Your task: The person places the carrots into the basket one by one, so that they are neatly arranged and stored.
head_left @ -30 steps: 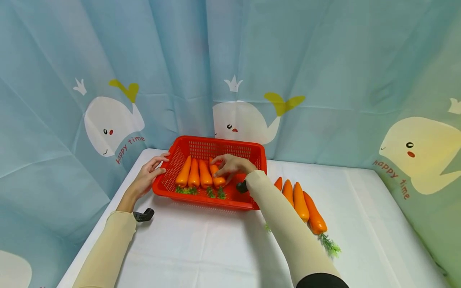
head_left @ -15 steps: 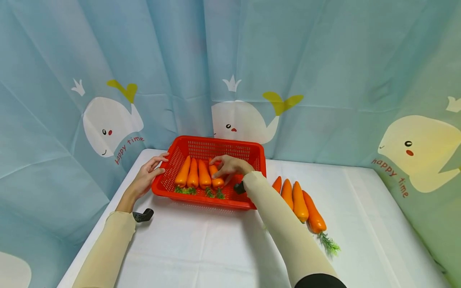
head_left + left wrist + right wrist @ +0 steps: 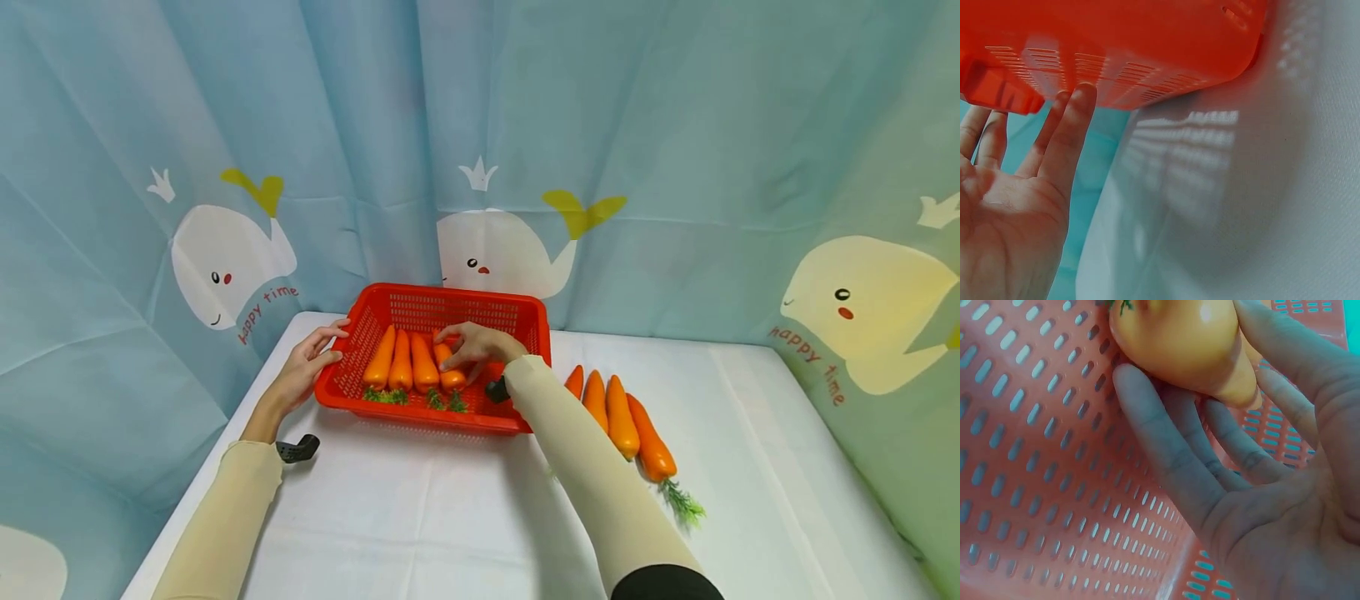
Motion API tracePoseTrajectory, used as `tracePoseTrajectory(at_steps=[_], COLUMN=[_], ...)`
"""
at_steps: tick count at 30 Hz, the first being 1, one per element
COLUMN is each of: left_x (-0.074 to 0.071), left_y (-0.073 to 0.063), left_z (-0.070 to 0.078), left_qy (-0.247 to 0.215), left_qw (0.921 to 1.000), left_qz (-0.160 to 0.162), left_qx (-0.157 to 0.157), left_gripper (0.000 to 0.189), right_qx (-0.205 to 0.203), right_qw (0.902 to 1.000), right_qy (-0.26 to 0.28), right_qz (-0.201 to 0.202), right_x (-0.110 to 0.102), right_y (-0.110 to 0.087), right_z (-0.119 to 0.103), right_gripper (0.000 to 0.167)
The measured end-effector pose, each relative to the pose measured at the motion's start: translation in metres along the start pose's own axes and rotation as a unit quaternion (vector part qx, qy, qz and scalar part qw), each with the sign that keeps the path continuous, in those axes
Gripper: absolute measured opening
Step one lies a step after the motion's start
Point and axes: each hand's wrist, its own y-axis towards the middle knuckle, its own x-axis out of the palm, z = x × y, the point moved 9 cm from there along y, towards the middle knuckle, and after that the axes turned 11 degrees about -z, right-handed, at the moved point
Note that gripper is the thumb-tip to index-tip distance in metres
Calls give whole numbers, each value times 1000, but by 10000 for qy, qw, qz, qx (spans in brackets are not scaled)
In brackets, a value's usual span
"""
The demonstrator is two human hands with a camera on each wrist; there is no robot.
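While a pale blue curtain (image 3: 637, 108) closes off the back and sides, going greener toward the right, a table (image 3: 360, 533) under white cloth spreads out before it (white whales (image 3: 498, 250) are printed on the curtain, with "happy time" in red letters). Red perforated basket (image 3: 420, 417) on the table, close to the curtain, long side facing the person. Two cream sleeves: left sleeve (image 3: 225, 517) at the near left, right sleeve (image 3: 592, 475) slanting up from the near right.

Left hand (image 3: 303, 367): at the basket's left end, fingers nearly straight and spread apart, tips touching the outer wall and rim; not clamped. Right hand (image 3: 476, 343): inside the basket, clamped on the gripped carrot (image 3: 452, 380), thumb on one side and fingers on the other, as the right wrist view shows.

Carrots next. The gripped carrot lies in the basket, rightmost of a row; three other carrots (image 3: 401, 362) lie in line to its left, thick ends toward the person. Outside, right of the basket, four table carrots (image 3: 622, 421) lie side by side on the cloth, those nearest the basket partly hidden by the right sleeve.

Smallest: black wrist pieces (image 3: 298, 448), one by each cuff, and leafy tufts (image 3: 456, 402) at the carrots' thick ends, along the basket's near side.
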Motion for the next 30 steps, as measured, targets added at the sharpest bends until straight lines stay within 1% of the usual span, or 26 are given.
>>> tracePoseTrajectory(at_steps=[5, 10, 13, 15, 19, 22, 23, 26, 29, 30], left_x=[0, 0, 1, 2, 4, 4, 4, 3, 4, 4], left_y=[1, 0, -2, -2, -2, -2, -2, -3, -3, -3], left_z=[0, -2, -1, 1, 2, 2, 2, 1, 1, 0], left_qy=[-9, -70, -72, -81, -84, -121, -122, -120, -103, -108], left_qw=[10000, 10000, 10000, 10000, 10000, 9999, 9999, 9999, 9999, 9999], left_qz=[-22, -23, -13, 1, -42, -70, -69, -53, -67, -82], left_qx=[11, 19, 4, 6, 0, 17, 24, 43, 35, 27], left_gripper=[24, 24, 23, 22, 23, 23, 24, 24, 25, 26], right_qx=[71, 258, 283, 225, 112, -38, -96, -357, -595, -674], right_qw=[9998, 9985, 9964, 9945, 9879, 9793, 9749, 9554, 9342, 9293], right_qy=[-187, -470, -787, -1020, -1545, -2021, -2223, -2917, -3486, -3597], right_qz=[49, 102, 126, 103, 23, 63, 112, 303, 461, 495], right_x=[-3, -7, -10, -11, -13, -16, -17, -20, -20, -20], right_y=[-5, -14, -23, -30, -43, -56, -60, -75, -91, -96], right_z=[0, -3, -10, -16, -27, -35, -38, -49, -59, -61], right_gripper=[65, 69, 71, 72, 73, 74, 74, 74, 74, 75])
